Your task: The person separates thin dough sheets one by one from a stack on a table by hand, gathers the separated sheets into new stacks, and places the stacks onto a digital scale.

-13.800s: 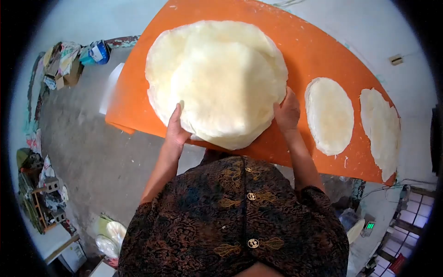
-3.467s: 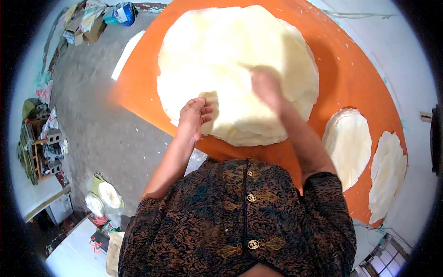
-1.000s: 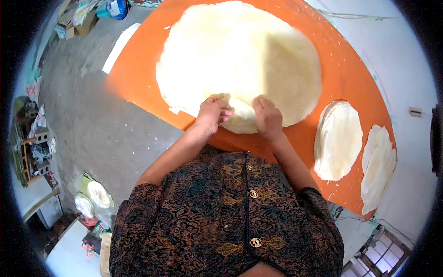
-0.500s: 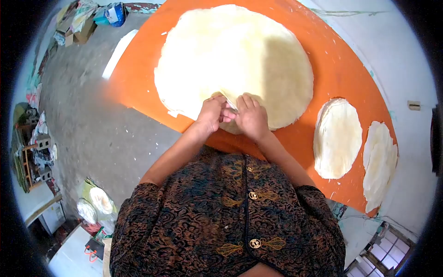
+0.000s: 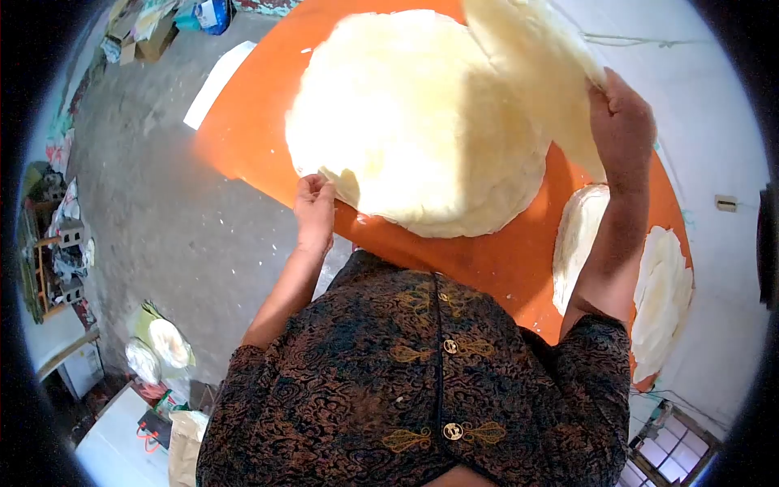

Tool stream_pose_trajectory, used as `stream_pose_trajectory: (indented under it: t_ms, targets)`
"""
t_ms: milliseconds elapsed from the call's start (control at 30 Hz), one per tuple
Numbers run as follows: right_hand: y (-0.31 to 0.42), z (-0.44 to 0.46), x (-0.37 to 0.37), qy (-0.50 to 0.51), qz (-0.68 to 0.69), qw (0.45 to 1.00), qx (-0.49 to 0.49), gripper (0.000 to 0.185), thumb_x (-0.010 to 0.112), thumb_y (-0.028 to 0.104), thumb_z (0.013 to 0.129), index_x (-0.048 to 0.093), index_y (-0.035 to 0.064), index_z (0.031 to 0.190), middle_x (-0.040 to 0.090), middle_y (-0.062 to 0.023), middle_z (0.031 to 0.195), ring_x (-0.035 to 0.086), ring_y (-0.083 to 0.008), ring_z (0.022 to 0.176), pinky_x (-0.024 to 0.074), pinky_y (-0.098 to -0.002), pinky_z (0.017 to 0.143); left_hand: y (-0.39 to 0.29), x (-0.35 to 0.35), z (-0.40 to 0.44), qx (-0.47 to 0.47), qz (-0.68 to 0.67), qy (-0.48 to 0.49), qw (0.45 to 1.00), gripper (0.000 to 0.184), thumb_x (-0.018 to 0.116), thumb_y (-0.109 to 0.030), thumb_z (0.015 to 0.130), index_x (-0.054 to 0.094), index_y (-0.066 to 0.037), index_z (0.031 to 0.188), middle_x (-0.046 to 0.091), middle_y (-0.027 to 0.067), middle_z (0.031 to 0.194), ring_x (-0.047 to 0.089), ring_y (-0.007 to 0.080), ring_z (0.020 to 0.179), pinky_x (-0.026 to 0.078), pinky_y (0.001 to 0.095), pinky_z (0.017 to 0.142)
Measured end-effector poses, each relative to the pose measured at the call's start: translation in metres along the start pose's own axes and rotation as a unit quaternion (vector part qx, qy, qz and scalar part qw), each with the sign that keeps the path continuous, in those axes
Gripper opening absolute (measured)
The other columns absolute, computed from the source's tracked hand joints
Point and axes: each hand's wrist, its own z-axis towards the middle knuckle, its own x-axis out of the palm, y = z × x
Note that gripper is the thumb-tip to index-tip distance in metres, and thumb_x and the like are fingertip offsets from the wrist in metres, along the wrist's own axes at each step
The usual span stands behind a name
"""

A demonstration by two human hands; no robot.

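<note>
A large stack of thin, pale round sheets (image 5: 406,122) lies on the orange table surface (image 5: 479,260). My left hand (image 5: 315,199) pinches the stack's edge at its lower left. At the upper right my right hand (image 5: 621,118) is closed on the edge of a single thin sheet (image 5: 544,73), which is lifted and slants over the stack's right side. Where that sheet parts from the stack is partly blurred. Beneath my right forearm is a smaller oval stack (image 5: 578,235), partly hidden.
Another pale sheet pile (image 5: 661,300) lies at the table's right end. Round pale things (image 5: 169,342) rest low on the left, above a white surface (image 5: 122,446) with a paper bag (image 5: 187,446). A cardboard box (image 5: 154,40) stands at the upper left.
My hands, close together at the stack's near edge before, are now far apart. The right one has moved up and right with a sheet; the left one has moved left along the edge.
</note>
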Motion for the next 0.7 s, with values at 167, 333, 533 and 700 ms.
stream_pose_trajectory:
  t_ms: [167,333,533,700]
  targets:
    - [0.062,-0.034,0.048,0.022,-0.014,0.996,-0.081,0.016,0.046,0.012,0.08,0.057,0.0117,0.091,0.059,-0.0093,0.078,0.059,-0.0249,0.071,0.0476,-0.0362,0.059,-0.005,0.001,0.008,-0.11,-0.057,0.027,0.992,0.008,0.054,-0.006,0.08,0.048,-0.003,0.085,0.053,0.0049,0.07,0.051,0.0114,0.051,0.039,0.0218,0.042]
    - [0.142,-0.121,0.137,0.257,0.072,0.947,-0.178,0.017,0.053,0.002,0.065,0.056,0.0049,0.081,0.057,-0.0115,0.076,0.057,-0.0243,0.064,0.0475,-0.0323,0.051,-0.004,-0.003,0.011,-0.161,-0.081,0.087,0.98,0.008,0.056,-0.009,0.082,0.05,-0.005,0.078,0.054,0.004,0.063,0.053,0.0127,0.049,0.046,0.0245,0.048]
    - [0.157,-0.141,0.15,0.202,0.118,0.954,-0.186,0.021,0.056,0.007,0.066,0.056,0.0006,0.085,0.055,-0.0112,0.085,0.057,-0.0227,0.078,0.0492,-0.0318,0.056,-0.007,0.001,0.009,-0.157,-0.113,0.092,0.977,0.011,0.05,-0.012,0.086,0.047,-0.006,0.076,0.053,0.0063,0.064,0.052,0.0142,0.05,0.046,0.0254,0.045]
    - [0.16,-0.145,0.145,0.162,0.192,0.956,-0.153,0.026,0.057,0.012,0.071,0.052,-0.0007,0.093,0.055,-0.0119,0.091,0.056,-0.0261,0.083,0.0482,-0.0368,0.057,-0.033,0.012,0.001,-0.23,-0.22,0.17,0.933,0.019,0.04,-0.025,0.09,0.046,-0.007,0.089,0.056,0.0108,0.083,0.059,0.0223,0.073,0.051,0.0314,0.058]
